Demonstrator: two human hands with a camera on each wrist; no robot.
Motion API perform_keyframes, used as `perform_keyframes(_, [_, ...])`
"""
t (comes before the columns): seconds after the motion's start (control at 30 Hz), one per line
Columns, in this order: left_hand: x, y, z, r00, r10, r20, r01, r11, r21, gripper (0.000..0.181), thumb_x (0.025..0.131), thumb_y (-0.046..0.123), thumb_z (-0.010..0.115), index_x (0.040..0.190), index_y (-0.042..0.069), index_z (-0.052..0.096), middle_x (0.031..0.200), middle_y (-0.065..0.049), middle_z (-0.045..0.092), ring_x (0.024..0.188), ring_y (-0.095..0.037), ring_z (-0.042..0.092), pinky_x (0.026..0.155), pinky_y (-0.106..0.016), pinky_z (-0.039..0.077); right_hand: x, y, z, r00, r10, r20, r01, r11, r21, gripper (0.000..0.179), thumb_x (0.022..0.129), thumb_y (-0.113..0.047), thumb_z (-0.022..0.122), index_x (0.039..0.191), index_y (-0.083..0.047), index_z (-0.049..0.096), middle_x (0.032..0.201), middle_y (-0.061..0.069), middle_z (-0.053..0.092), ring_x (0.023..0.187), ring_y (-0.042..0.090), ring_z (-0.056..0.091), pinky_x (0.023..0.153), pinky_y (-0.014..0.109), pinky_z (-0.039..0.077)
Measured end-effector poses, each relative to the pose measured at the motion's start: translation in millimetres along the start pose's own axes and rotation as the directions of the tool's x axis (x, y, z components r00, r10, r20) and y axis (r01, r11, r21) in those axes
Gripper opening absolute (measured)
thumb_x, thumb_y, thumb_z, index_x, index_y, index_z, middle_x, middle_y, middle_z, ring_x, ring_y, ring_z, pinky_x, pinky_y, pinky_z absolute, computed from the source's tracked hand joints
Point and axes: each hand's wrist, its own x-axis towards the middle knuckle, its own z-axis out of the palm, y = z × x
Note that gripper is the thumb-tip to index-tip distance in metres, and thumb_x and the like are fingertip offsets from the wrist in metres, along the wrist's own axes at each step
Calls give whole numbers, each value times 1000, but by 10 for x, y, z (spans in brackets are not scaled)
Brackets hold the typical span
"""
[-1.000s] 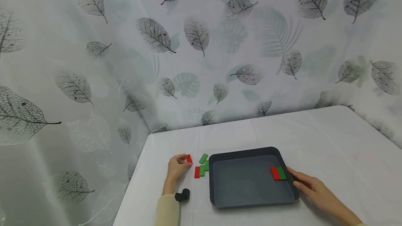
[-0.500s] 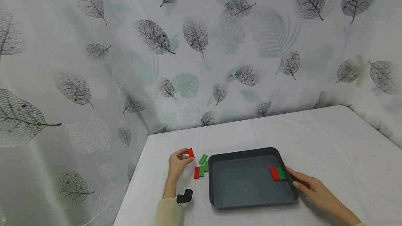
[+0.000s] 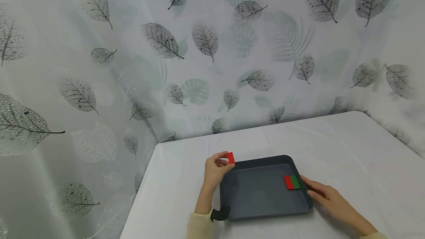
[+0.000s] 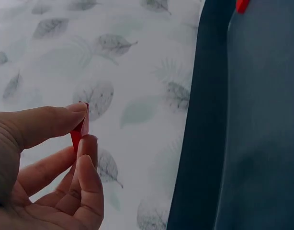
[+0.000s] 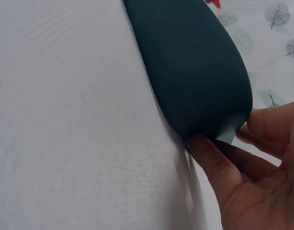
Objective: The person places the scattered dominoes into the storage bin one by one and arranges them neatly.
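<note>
My left hand pinches a flat red block between thumb and fingertips, raised over the far left corner of a dark grey tray. The left wrist view shows the same red block edge-on, with the tray wall to its right. Inside the tray near its right wall, another red block lies flush beside a green block. My right hand holds the tray by its right side, its fingertips at the wall in the right wrist view.
A white cloth covers the table. Behind it hangs a leaf-patterned curtain. A black wrist mount on my left sleeve overlaps the tray's near left corner. My left hand and forearm hide the table spot left of the tray.
My left hand has lifted the red block and carried it right, to above the tray's far left corner. It now covers the loose blocks seen earlier. My right hand stays at the tray.
</note>
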Motion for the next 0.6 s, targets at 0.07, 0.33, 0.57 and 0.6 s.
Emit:
perform_keyframes(0.07, [-36,53,164,999,16,36,-16,1000,-5,47,79,0,78,123,-6,63,100,-25,70,78,-22,67,64,-16,52,5,2,-2,1000,-4,0,4,1000,-1,44,100,-12,54,139,6,48,135,-25,39,119,-23,31,88,-1,34])
perform_keyframes(0.33, [-146,112,755,993,15,116,-17,1000,13,46,75,0,81,119,-3,67,103,-15,71,69,-7,66,60,-16,49,4,34,-1,1000,1,2,-1,1000,-16,44,99,-11,55,139,5,48,138,-16,41,119,-22,30,88,0,34])
perform_keyframes(0.57, [-241,92,1141,994,-43,103,33,995,92,47,71,-1,84,115,0,70,97,-5,71,64,-5,66,53,-16,48,8,3,-15,1000,29,4,-29,998,-57,45,99,-14,55,140,4,49,138,23,50,119,-22,31,87,2,36])
perform_keyframes(0.6, [-255,80,1188,995,-50,91,40,993,111,47,70,0,84,115,1,70,96,-3,71,64,-4,66,52,-16,48,5,0,-17,1000,31,6,-30,998,-55,45,99,-14,55,140,4,49,138,23,50,119,-22,31,87,2,37])
